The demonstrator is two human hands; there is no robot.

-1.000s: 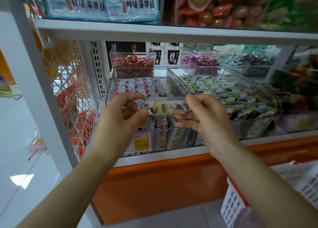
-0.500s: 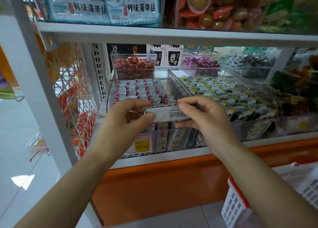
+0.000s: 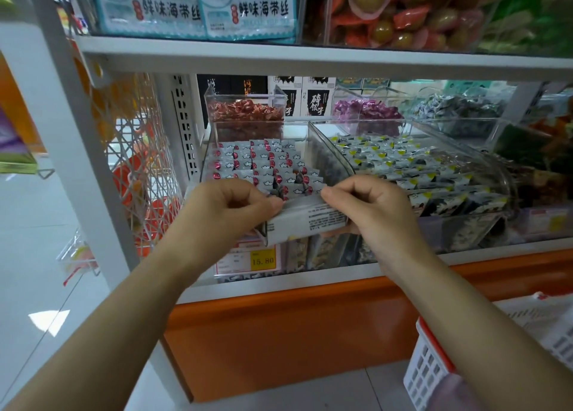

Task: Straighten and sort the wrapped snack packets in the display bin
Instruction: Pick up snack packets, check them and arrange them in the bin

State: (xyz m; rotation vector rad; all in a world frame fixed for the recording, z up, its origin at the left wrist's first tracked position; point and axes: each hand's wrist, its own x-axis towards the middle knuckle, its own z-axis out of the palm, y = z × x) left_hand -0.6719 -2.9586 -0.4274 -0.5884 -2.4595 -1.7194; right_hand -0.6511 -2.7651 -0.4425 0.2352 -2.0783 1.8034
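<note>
Head: packet (image 3: 305, 223) pinched between left hand (image 3: 228, 207), right hand (image 3: 373, 212).

- 2 arms show, each uncovered along all of its visible length, from the forearm to the fingertips.
- The left forearm (image 3: 124, 317) is long, slender and smooth, narrowing gently toward the wrist.
- The right forearm (image 3: 465, 317) has the same slim build, with a faint tendon line near the wrist.
- The left hand (image 3: 226, 205) is small and rounded, with 4 soft knuckles in a row. Its thumbnail looks short and plain.
- The right hand (image 3: 375, 212) matches it in shape, and its nails are too blurred to make out.
- A patch of pale pink fabric (image 3: 455, 392) lies under the right forearm at the bottom edge. Whether it is the person's clothing cannot be told.
</note>
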